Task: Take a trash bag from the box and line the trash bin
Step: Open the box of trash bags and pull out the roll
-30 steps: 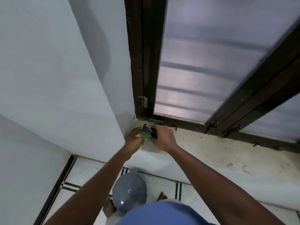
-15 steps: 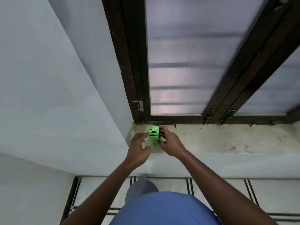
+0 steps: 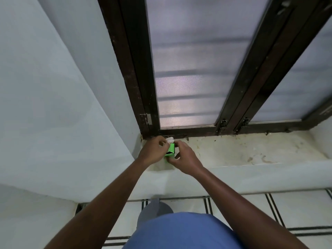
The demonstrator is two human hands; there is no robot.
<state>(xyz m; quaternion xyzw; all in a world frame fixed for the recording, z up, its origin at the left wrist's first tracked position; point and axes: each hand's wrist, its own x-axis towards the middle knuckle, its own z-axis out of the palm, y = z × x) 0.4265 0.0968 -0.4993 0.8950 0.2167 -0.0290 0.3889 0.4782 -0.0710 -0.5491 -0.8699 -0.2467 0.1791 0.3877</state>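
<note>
Windowsill (image 3: 233, 151): hands (image 3: 152, 151) pinch box (image 3: 170, 151).

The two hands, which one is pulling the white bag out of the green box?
The left hand pinches the white bag; the right hand only holds the green box.

— From my feed I see a pale wall (image 3: 53, 105) on the left, meeting a dark brown window frame (image 3: 136, 72) at the corner.

— And the panes?

— Frosted glass (image 3: 194, 69), dim light coming through with faint horizontal bands. A second pane (image 3: 296, 90) sits to the right, past two dark bars.

— Below that?

— A stained, cream sill (image 3: 251, 151), with small metal hinges (image 3: 222, 124) along the frame's bottom. Lower down I see white floor tiles (image 3: 296, 209) crossed by dark double lines.
</note>
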